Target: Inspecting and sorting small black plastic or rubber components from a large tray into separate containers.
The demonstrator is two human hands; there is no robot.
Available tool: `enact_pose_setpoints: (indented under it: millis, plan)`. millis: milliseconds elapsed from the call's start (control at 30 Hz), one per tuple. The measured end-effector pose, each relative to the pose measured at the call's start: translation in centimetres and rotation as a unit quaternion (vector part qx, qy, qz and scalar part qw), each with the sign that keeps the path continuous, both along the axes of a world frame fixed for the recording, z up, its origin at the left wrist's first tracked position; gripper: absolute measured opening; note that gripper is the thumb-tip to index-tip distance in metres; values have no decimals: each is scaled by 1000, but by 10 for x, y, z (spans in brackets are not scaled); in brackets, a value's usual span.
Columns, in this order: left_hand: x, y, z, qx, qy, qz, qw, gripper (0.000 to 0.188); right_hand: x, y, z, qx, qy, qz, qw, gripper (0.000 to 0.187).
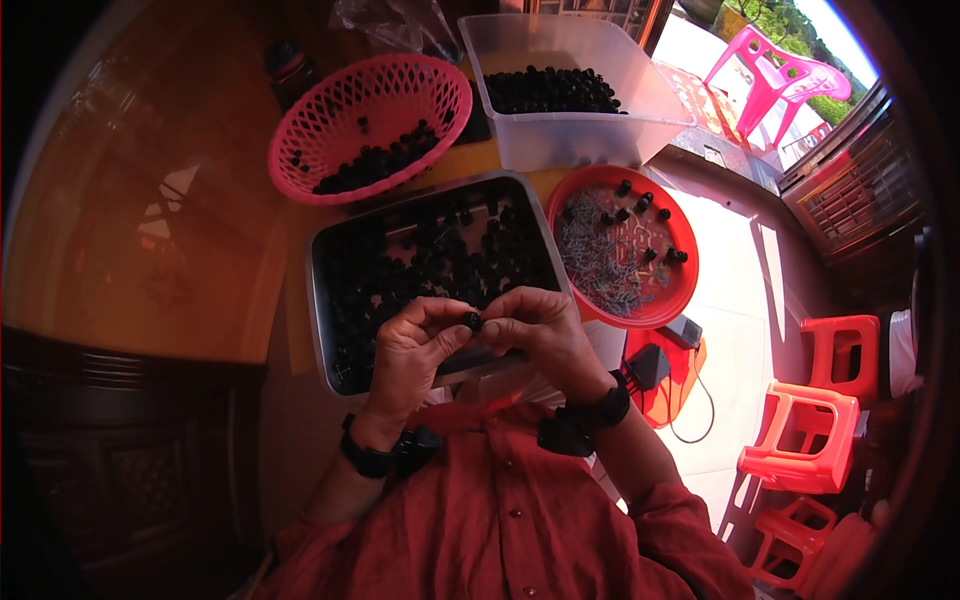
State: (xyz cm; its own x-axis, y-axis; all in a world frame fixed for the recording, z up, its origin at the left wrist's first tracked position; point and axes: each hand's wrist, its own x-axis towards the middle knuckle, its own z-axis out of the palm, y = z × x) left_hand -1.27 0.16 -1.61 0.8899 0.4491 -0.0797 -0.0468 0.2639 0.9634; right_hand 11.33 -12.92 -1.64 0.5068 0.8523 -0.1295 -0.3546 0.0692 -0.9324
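1. Our left hand and right hand pinch one black piece.
2. Under them, a metal tray holds many more, apparently still left.
3. Rightward, a red tray holds grey scraps; ahead, a pink basket and clear tub hold pieces, perhaps done.

Glossy brown wooden table dim, mid-surface glare, front edge in shadow. Hard daylight through open doorway well past its right edge; pale tiled floor blown out, sharp shadows. Small black round fruits lose detail. Fisheye bends lines, black vignetted rim.
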Motion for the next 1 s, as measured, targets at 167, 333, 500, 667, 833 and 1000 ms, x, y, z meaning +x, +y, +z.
enact_pose_setpoints:
  millis: [167,333,500,667,833,1000]
  plan:
    - [6,-4,-1,-38,-41,44,997,29,1,0,-2,2,47,-3,999,10]
    - [8,-7,-4,-45,-40,59,996,34,0,0,2,-11,128,1,992,11]
    - [10,-9,-1,-46,-33,69,996,37,2,-1,-1,4,182,1,983,10]
    - [11,-8,1,-22,-24,64,997,37,3,-1,-3,25,202,-2,979,9]
    - [11,-9,2,1,-23,63,998,36,5,-3,-3,1,189,-8,982,8]
    - [10,-10,4,2,-23,62,998,36,6,-5,-2,-7,210,4,978,10]
